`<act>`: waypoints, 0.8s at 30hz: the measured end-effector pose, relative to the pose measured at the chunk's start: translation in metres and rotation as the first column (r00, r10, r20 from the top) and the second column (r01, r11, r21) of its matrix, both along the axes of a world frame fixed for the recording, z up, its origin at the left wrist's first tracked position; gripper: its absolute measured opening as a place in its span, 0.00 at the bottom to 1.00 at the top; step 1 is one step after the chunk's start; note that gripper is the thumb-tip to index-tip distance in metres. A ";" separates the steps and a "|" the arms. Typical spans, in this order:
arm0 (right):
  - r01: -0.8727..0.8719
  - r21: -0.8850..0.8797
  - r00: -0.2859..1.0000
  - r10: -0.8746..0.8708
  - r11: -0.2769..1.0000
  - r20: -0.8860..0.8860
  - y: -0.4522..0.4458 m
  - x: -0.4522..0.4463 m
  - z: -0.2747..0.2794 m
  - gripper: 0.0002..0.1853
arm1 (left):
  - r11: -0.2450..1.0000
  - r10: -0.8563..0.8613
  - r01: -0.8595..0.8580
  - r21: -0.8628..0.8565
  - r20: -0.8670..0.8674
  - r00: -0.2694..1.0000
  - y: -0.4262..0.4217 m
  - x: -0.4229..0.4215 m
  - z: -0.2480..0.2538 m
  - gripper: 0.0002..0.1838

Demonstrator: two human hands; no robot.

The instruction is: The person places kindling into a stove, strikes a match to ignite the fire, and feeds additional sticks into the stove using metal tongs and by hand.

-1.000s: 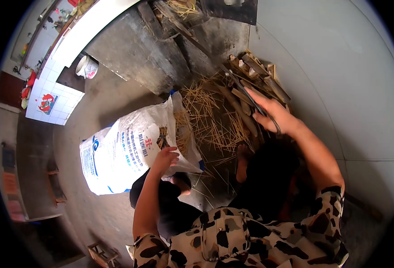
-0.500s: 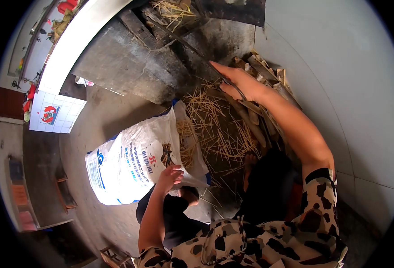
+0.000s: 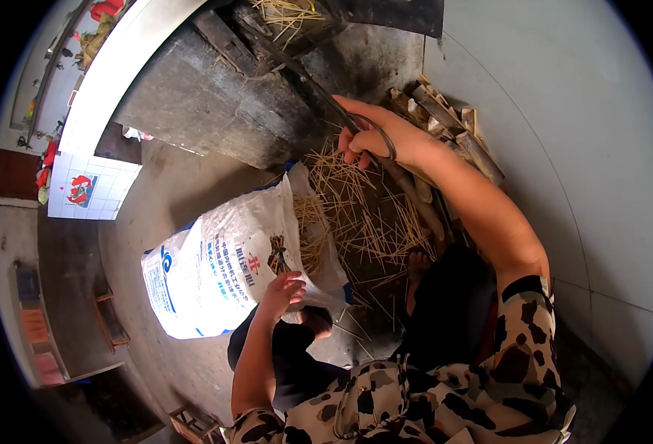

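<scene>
My right hand [image 3: 371,133] is closed around the looped handles of long dark metal fire tongs [image 3: 313,83]. The tongs reach up and left to the stove opening [image 3: 263,44], where their tips are hard to make out against the dark. My left hand [image 3: 282,292] hangs over my knee beside a white woven sack [image 3: 208,259], fingers loosely bent and apart, with nothing clearly in them. Just above those fingers is a small dark and orange patch [image 3: 277,255] on the sack; I cannot tell if it is printed. Thin straw-coloured sticks [image 3: 312,229] fill the sack's mouth.
More thin sticks [image 3: 374,229] lie scattered on the floor before my feet. Split firewood [image 3: 445,118] is piled against the white wall [image 3: 548,111] at right. Straw [image 3: 289,15] lies atop the stove area. A small wooden stool [image 3: 110,318] stands at left.
My right hand has shifted slightly left, its fingers now curled lower through the tongs' handles, and the handle loop shows by my wrist. My left hand and the sack stay nearly still.
</scene>
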State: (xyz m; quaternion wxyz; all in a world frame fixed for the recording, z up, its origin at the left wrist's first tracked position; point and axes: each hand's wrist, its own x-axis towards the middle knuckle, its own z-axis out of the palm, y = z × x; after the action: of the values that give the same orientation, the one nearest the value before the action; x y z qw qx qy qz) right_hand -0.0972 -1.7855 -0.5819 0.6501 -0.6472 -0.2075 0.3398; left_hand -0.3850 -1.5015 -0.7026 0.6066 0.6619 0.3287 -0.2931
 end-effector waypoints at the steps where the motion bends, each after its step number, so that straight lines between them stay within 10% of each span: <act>1: -0.018 0.051 0.999 0.021 0.999 -0.048 -0.002 -0.002 0.005 0.41 | 1.000 0.001 -0.001 -0.005 0.004 1.000 0.000 -0.001 0.000 0.18; 11: 0.020 0.645 0.858 0.318 0.764 -0.403 -0.030 -0.058 -0.014 0.45 | 1.000 0.006 -0.006 -0.014 0.022 1.000 0.001 -0.003 0.000 0.19; 24: -0.074 0.570 0.876 0.326 0.818 -0.355 -0.081 -0.173 0.036 0.55 | 0.975 -0.187 0.153 0.162 0.223 0.957 -0.025 0.011 0.017 0.21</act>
State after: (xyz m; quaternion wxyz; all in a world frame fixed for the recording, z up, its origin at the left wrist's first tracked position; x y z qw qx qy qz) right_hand -0.2706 -1.8669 -0.5460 0.7944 -0.3183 -0.2119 0.4718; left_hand -0.3742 -1.5264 -0.6857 0.5650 0.7597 0.2158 -0.2389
